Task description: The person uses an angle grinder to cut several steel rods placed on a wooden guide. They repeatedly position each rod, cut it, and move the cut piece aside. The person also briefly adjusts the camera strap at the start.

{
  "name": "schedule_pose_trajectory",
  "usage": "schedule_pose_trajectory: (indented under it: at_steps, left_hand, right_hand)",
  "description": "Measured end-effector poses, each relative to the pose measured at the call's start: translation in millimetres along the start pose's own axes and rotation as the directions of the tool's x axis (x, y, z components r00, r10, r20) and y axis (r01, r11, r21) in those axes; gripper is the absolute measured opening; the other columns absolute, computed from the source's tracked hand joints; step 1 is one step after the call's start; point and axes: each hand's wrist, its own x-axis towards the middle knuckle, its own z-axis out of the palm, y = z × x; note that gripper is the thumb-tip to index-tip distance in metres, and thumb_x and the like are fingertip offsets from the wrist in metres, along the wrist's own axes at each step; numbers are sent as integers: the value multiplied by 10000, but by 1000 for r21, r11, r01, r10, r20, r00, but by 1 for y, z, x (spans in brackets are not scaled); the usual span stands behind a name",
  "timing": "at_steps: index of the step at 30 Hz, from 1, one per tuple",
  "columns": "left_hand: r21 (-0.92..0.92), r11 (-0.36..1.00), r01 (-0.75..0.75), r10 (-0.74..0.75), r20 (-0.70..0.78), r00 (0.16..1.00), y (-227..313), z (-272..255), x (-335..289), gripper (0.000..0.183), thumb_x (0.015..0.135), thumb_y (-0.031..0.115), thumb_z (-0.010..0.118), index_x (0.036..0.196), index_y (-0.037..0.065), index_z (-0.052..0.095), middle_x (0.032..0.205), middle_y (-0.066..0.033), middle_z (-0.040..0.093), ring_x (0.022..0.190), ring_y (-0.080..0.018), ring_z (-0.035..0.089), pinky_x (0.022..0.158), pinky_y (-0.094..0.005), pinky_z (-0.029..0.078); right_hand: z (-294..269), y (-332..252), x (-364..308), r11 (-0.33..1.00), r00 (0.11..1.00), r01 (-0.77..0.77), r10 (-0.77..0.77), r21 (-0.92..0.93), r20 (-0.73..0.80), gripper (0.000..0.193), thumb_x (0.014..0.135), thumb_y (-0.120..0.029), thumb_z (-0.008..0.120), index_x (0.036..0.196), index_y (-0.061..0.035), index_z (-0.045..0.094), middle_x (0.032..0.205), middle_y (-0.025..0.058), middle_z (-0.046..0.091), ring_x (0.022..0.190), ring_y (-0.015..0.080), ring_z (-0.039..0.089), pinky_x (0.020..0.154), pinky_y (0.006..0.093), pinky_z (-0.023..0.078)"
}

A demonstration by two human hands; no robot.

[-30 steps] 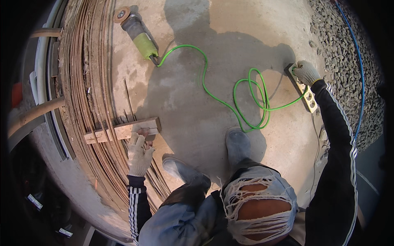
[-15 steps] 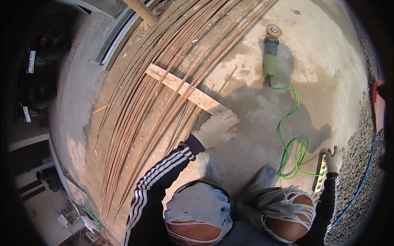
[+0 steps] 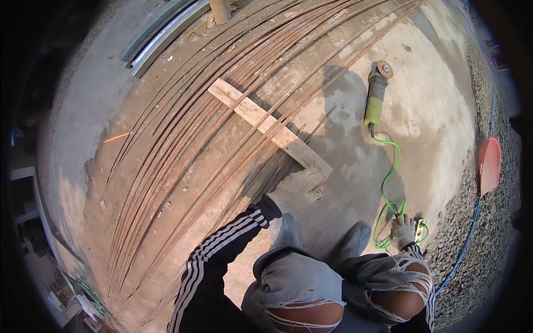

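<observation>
My left hand [image 3: 298, 191], in a pale knit work glove, hangs beside the near end of a wooden board [image 3: 266, 122]. Its fingers are curled, and their inner side is hidden. At the lower right my gloved right hand [image 3: 402, 231] is closed on a green power cord [image 3: 393, 177], right beside a pale power strip [image 3: 420, 228]. From there the cord runs in loose loops over the concrete to a green and black angle grinder [image 3: 376, 94]. The grinder lies on the ground with its brown disc [image 3: 384, 69] at the far end.
Long rusty steel bars [image 3: 194, 127] lie bundled across the left, some over the board. Metal channels [image 3: 161, 36] and a wooden post [image 3: 220, 10] stand at the far left. Gravel [image 3: 463, 261], a blue hose [image 3: 472, 233] and a red scoop-like piece [image 3: 489, 166] border the right.
My right hand has moved left from the power strip onto the green cord, gathering its loops closer. My left hand sits slightly lower against the board's end. The view has shifted.
</observation>
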Motion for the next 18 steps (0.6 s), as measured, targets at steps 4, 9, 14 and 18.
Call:
schedule_pose_trajectory:
  at_steps: [4, 9, 14, 18]
  left_hand:
    - [72, 997, 22, -16, -76, 997, -10, -22, -10, 285, 949, 135, 709, 1211, 23, 701, 1170, -160, 703, 1031, -369, 714, 863, -427, 589]
    - [-79, 979, 186, -190, -52, 980, -5, -47, -7, 310, 900, -37, 676, 1209, -14, 689, 1153, -136, 702, 964, -239, 718, 842, -337, 592]
    - [-255, 911, 323, -339, -20, 941, 17, -80, 9, 434, 916, -94, 646, 1347, -41, 652, 1219, -120, 672, 1035, -158, 680, 897, -270, 571]
    - [-57, 942, 330, -329, 26, 944, 37, -111, 27, 455, 962, -57, 662, 1411, -24, 597, 1296, -134, 650, 1142, -174, 656, 958, -320, 577]
  right_hand:
    - [-1, 51, -1, 879, 794, -365, 466, -308, 389, 365, 886, -290, 677, 1178, -95, 776, 1305, 149, 690, 1293, 342, 621, 1072, 552, 478]
    - [-81, 63, 63, 988, 911, -79, 19, 130, 412, 266, 878, -312, 665, 987, -120, 813, 906, 137, 795, 876, 354, 782, 750, 472, 602]
    - [-169, 52, 221, 581, 916, 161, 214, 798, -340, 319, 933, -316, 795, 956, -34, 648, 741, 161, 605, 677, 285, 591, 676, 410, 506]
    - [-192, 29, 345, 580, 894, -83, 403, 810, -198, 676, 845, -575, 815, 1133, 19, 669, 1040, 254, 731, 1007, 406, 727, 871, 463, 552]
